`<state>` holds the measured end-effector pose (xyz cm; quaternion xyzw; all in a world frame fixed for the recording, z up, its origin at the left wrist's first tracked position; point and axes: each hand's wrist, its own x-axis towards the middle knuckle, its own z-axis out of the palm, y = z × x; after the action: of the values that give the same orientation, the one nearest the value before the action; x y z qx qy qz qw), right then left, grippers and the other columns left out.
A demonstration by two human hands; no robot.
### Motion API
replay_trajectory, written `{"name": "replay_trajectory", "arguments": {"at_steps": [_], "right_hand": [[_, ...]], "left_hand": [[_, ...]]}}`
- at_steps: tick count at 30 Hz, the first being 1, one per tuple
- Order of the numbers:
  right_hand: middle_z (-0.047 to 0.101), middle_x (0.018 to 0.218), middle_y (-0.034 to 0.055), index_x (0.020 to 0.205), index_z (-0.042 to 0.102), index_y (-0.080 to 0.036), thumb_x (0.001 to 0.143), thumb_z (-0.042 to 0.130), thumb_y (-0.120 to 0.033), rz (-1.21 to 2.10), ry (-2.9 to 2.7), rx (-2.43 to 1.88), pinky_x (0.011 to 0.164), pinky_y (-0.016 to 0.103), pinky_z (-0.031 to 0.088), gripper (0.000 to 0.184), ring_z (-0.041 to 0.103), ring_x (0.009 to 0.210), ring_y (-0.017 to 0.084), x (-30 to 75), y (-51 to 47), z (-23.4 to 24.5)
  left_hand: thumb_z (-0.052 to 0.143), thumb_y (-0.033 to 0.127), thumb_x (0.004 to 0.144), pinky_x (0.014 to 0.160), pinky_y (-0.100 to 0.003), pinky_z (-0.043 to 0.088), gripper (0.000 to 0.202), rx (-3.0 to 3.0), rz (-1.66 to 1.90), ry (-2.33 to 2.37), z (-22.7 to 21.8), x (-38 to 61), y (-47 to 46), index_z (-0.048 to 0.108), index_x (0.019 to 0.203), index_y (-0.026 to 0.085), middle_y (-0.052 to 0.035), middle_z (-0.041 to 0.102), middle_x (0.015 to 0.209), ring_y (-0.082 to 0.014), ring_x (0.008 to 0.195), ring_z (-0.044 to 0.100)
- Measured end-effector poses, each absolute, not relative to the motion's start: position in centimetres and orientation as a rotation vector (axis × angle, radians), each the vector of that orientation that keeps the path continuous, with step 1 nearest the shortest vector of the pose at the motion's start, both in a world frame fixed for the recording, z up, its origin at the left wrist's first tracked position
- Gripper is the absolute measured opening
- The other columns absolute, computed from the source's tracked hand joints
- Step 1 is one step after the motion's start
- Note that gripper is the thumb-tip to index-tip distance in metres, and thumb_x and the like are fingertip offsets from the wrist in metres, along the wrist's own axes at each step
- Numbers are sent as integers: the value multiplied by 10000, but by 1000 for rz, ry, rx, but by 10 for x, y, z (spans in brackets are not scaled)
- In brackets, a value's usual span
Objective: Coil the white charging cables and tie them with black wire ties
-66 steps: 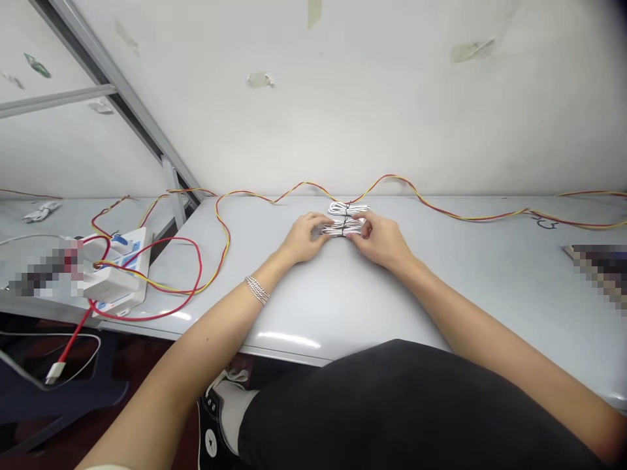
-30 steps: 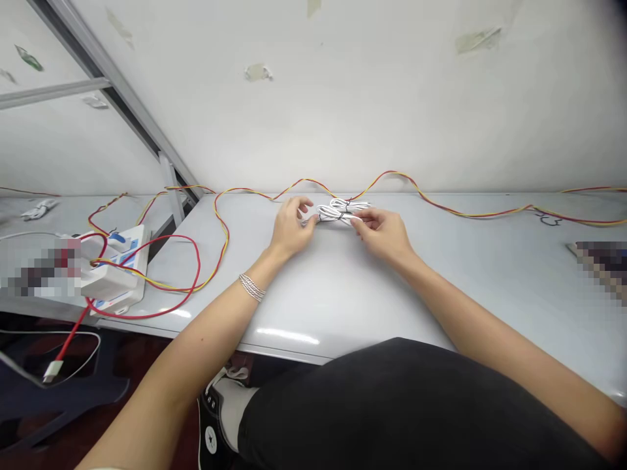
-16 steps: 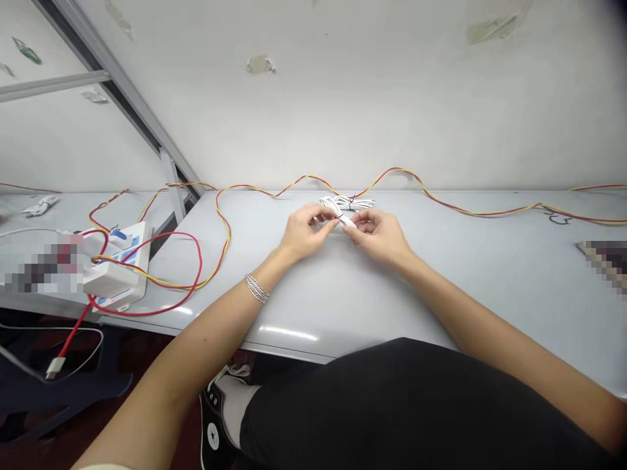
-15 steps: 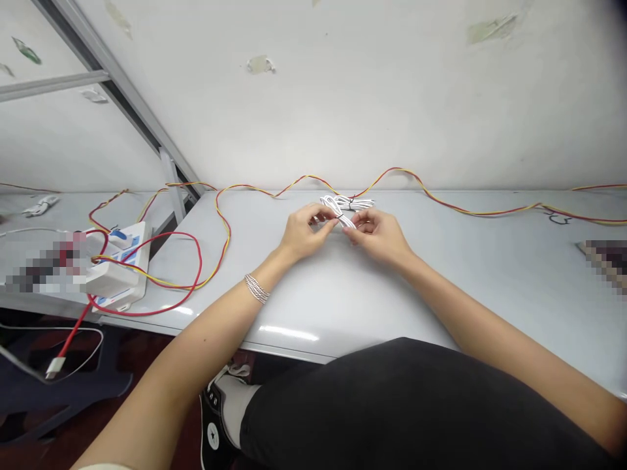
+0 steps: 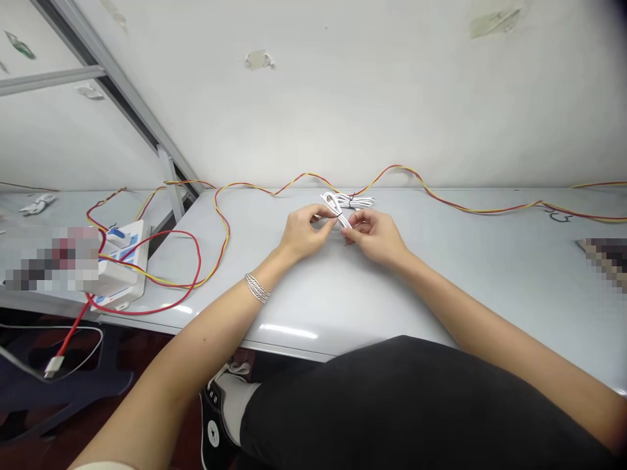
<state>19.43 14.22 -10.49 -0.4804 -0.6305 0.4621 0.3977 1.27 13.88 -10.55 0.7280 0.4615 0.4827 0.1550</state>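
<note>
Between my two hands a coiled white cable (image 5: 334, 203) is held just above the grey tabletop (image 5: 313, 287), with a dark tie round its middle. My left hand (image 5: 307, 232) pinches it by the tie with thumb and fingertips. At the cable's lower right end, my right hand (image 5: 376, 235) has thumb and fingers closed on the strands. A second bundle of white cable (image 5: 361, 202), tied with a black twist tie, lies on the table right behind the first. The fingertips hide part of the held coil.
A twisted red and yellow wire (image 5: 308, 175) runs along the table's back by the white wall panel (image 5: 343, 98). To the left sits a white power strip (image 5: 130, 261) with plugs and a looping red cable (image 5: 200, 261). Black ties (image 5: 558, 216) lie at right.
Both hands stay nearly in place on the cable; the right fingers have curled slightly. The whole view has shifted a little.
</note>
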Motion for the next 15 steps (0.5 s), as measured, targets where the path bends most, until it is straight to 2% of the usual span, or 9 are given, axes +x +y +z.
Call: {"name": "replay_trajectory", "arguments": {"at_steps": [5,11,15], "right_hand": [[656,678,22,824,550,-194,634,811,-491,1145,-1648,-1203,647,322,488,438,639,657,188,195,142,-106],[652,789,40,764,590,-164,615,827,-465,1170,-1743,-1118,653,304,483,411,600,695,158,194,137,-97],[647,773,38,764,584,-169,626,821,-467,1168,-1768,-1140,624,295,473,405,589,663,151,195,138,-100]], "left_hand": [[637,189,824,812,-290,546,94,2033,1413,1304,-108,13,141,718,853,152,-70,772,908,-166,848,703],[633,179,825,763,-273,534,80,1980,1411,1289,-109,13,142,706,831,148,-67,763,878,-154,804,685],[651,199,833,777,-281,522,74,1858,1404,1210,-111,13,143,693,836,139,-68,747,863,-147,783,668]]}}
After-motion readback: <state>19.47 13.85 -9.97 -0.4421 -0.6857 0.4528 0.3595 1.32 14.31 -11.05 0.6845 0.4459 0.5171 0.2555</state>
